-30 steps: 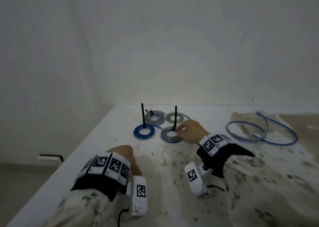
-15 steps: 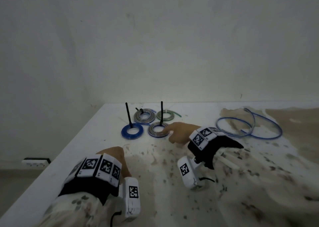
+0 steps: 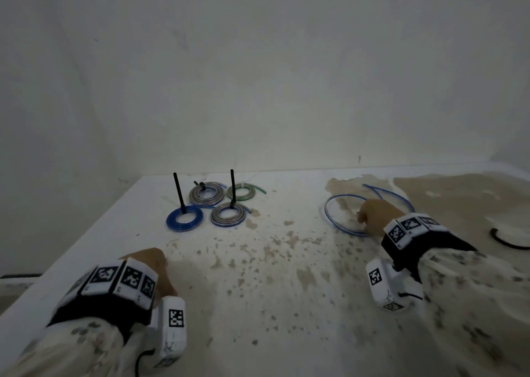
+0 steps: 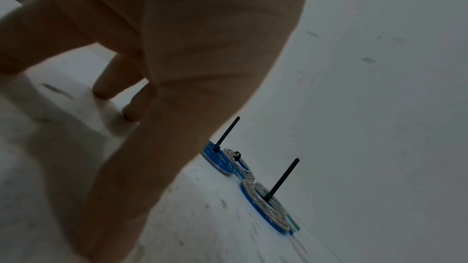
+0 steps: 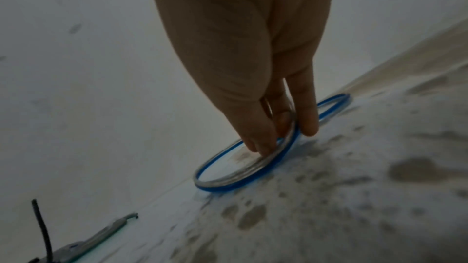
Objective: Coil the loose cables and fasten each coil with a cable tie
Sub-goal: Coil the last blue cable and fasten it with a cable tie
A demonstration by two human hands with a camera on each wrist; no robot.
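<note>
A loose blue cable [image 3: 338, 221] lies in wide loops at the right of the white table [image 3: 286, 305]. My right hand [image 3: 362, 219] is on its near loop. In the right wrist view the right hand [image 5: 283, 137] pinches the blue cable [image 5: 228, 183] between thumb and fingers, and the loop rises at the fingertips. Several tied coils lie at the back left: a blue coil [image 3: 184, 219], a grey-and-blue coil [image 3: 228, 215], a grey coil [image 3: 206, 194] and a green coil [image 3: 241, 192]. Two black cable ties [image 3: 179, 188] stand upright from them. My left hand [image 3: 155, 262] rests on the table and holds nothing.
A black curved strip [image 3: 507, 240] lies at the far right on a brown stained patch. The table's left edge [image 3: 86, 250] runs close past my left hand. A wall stands right behind the table.
My right hand left the grey-and-blue coil and moved right to the loose blue cable, which it now pinches. The left hand stayed in place.
</note>
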